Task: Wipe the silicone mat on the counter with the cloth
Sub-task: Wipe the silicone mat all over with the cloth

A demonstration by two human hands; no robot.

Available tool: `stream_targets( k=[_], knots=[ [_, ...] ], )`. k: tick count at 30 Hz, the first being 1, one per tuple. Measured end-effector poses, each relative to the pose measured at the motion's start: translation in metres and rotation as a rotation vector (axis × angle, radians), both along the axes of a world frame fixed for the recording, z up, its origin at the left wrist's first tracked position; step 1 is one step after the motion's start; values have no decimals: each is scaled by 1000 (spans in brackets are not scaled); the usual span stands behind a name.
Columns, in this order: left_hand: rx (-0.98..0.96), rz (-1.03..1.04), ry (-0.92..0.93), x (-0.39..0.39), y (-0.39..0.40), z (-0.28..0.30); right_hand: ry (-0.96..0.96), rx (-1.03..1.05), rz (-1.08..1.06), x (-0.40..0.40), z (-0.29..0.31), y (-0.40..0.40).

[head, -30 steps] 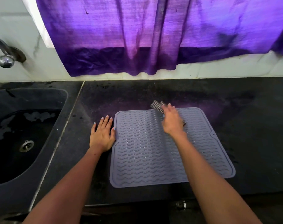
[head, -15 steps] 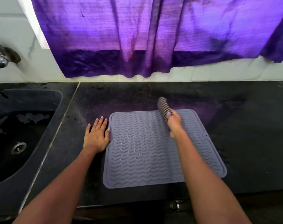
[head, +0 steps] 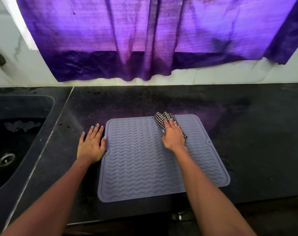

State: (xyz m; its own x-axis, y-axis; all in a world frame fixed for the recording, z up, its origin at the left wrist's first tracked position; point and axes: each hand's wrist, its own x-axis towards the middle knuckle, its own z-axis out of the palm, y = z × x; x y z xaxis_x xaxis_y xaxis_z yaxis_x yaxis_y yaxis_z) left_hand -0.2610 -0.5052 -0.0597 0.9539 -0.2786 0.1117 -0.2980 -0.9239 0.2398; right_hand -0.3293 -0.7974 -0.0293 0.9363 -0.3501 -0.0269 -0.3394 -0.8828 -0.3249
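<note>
Cloth (head: 168, 121) flattened again under right hand (head: 173, 136), at far edge of silicone mat (head: 141, 160); half a second ago it stood bunched up on end.

Silicone mat: grey, wave-ribbed, flat on the dark counter (head: 247, 133), near its front edge, sink (head: 22, 142) to the left. Cloth: checked, pressed onto the mat's far edge right of centre, palm and spread fingers on top, one end poking past the fingertips. Left hand (head: 92, 145): open, flat on the counter, thumb touching the mat's left edge, steadying it. Judgement: a fresh stroke is starting from the far edge; most of the mat appears yet to be covered.
</note>
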Motion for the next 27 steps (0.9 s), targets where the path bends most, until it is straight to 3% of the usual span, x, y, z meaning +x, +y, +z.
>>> stream_targets(
  k=[5, 8, 11, 13, 16, 19, 21, 27],
  knots=[
    [-15, -7, -6, -1, 1, 0, -44, 185, -33, 1, 9, -9],
    [-10, -9, -3, -1, 1, 1, -187, 604, -278, 8, 17, -14],
    [-17, -9, 0, 0, 1, 2, -510, 1088, -673, 11, 41, -26],
    [-24, -9, 0, 0, 0, 2, -595, 959, -770, 6, 50, -35],
    [-31, -8, -6, 0, 1, 2, -546, 422, -542, -4, 52, -36],
    [-47, -10, -14, -1, 1, 2, -185, 89, -203, -2, 24, -30],
    [-55, -9, -21, -1, 0, 1, 17, -11, -114, -5, 4, -24],
    [-51, -5, -24, 0, 0, -2, 28, 20, -106, -3, 0, -32]
  ],
)
